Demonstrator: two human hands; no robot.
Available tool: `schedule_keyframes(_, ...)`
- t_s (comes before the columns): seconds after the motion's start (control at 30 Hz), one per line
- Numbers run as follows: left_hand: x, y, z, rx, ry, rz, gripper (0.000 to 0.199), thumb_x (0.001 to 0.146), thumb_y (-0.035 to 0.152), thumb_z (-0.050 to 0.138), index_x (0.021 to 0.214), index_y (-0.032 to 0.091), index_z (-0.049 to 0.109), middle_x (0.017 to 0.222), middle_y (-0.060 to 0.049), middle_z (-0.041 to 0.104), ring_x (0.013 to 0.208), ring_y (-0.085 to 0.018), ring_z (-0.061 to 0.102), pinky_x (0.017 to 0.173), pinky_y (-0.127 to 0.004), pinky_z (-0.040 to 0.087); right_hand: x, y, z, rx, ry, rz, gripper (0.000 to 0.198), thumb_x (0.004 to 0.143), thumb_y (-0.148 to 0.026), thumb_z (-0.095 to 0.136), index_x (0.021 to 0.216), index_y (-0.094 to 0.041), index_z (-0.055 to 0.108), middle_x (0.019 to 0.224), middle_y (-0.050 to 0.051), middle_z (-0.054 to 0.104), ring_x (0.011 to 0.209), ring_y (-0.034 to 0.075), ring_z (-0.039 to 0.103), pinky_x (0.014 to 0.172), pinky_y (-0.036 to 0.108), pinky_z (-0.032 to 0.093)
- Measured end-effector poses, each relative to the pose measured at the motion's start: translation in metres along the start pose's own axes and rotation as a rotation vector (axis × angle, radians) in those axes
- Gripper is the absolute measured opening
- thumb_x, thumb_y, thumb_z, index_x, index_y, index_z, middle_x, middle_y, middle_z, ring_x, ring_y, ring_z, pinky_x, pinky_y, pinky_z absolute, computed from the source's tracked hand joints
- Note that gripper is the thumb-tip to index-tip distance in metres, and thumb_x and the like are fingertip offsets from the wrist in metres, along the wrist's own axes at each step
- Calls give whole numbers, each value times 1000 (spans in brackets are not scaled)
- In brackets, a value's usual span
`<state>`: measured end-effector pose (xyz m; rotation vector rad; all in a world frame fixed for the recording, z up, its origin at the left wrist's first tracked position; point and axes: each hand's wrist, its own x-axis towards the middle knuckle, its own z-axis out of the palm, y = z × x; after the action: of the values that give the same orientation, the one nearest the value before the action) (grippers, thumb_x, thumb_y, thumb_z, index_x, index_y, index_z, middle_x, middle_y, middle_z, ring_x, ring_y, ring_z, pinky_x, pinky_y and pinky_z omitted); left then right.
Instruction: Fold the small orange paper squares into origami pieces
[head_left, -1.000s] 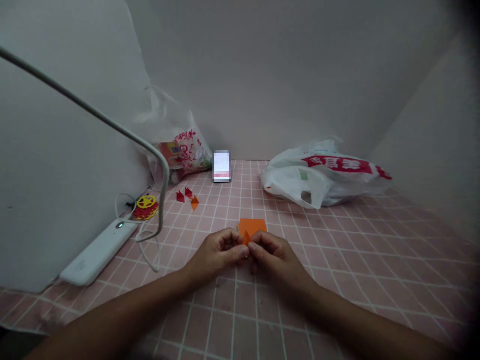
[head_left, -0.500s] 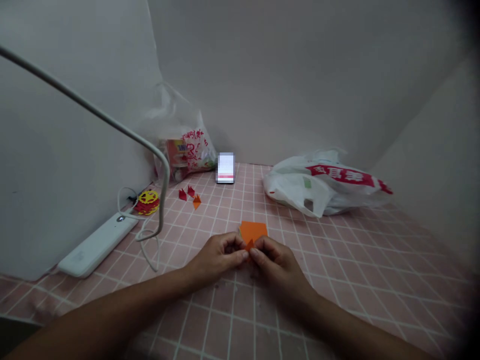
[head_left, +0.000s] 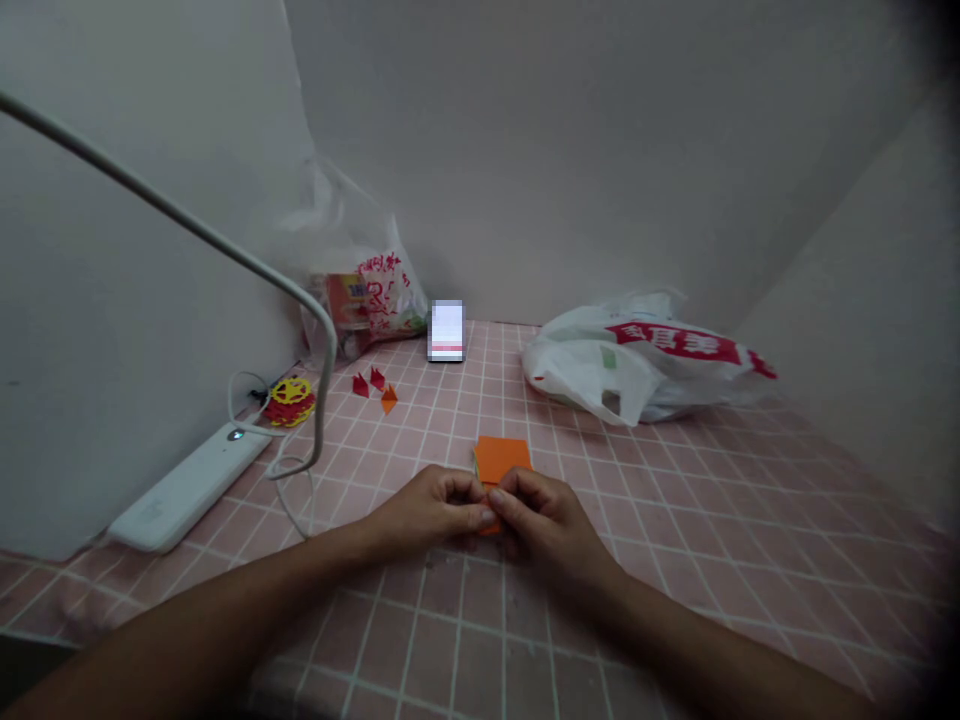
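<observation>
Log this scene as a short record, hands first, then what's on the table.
Left hand: pinching a small orange paper, mostly hidden by fingers
Right hand: pinching the same paper
Just beyond hands: orange paper square
Farther back, left: two red folded pieces, one orange folded piece
Back: lit phone, screen blurred, between clear bag and white bag
Left side: white oblong device, red and yellow cut-outs

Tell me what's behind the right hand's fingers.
Flat orange paper shows beyond the right hand, whose fingers cover the paper's near right corner. The small orange piece pinched between that hand and the left hand is mostly hidden, so its shape cannot be told.
</observation>
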<state>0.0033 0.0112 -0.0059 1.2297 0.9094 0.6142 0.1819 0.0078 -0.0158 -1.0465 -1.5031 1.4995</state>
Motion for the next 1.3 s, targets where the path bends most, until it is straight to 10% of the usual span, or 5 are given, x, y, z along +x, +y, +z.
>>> schedule_keyframes(0.53,2,-4,-2,-26,-91,-32,29,75,42,71,70,15,62,66,0,62,54,-9,52,54,-23,42,0,-4,2,42,-61,56,37,85,-48,58,63,-20,49,47,-6,50,38,7,39,40,21,27)
schedule_keyframes(1.3,-1,-3,3,177,182,138,23,83,37,63,74,17,55,57,6,49,49,-9,41,50,-22,32,1,4,0,-30,65,-91,31,93,-41,52,69,-21,53,56,-2,55,50,13,50,51,25,38)
